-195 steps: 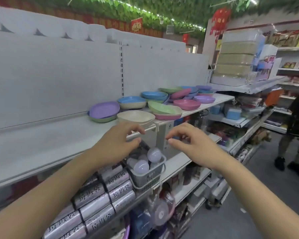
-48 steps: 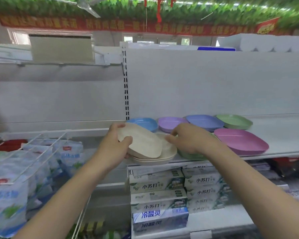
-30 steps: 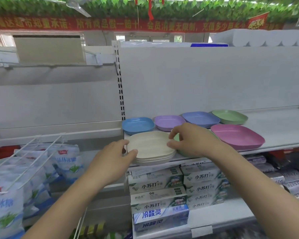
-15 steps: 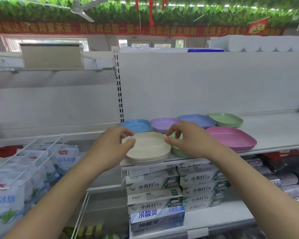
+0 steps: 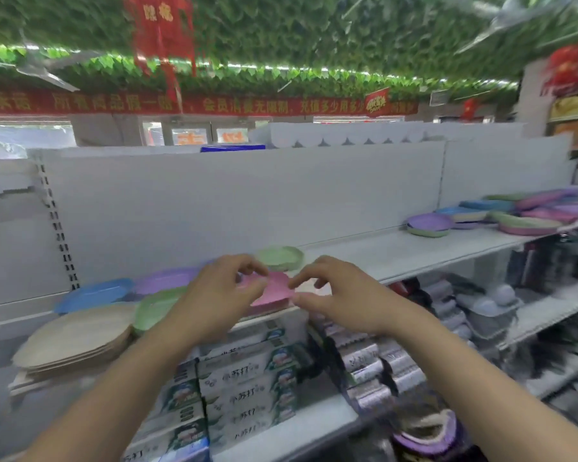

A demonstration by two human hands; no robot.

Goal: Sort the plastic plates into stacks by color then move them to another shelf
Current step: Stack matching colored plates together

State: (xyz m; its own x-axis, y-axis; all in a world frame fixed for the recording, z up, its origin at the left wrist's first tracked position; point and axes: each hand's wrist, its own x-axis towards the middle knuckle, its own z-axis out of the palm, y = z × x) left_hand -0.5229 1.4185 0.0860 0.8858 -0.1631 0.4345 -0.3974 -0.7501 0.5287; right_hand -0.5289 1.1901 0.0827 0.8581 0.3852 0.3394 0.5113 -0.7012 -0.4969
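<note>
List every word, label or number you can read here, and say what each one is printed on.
"小苏打": on the stacked boxes below the shelf of plates.
"会员消费无限制": on the red banner under the ceiling leaves; the rest of its line is too blurred to read.
Hanging red ornament: yellow characters, blurred.
Small red sign on the banner: unreadable.
Silver packs right of the boxes: print too blurred.

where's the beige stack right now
In the head view the beige stack sits at the shelf's front left end, just left of a green plate and in front of the blue plate.
</note>
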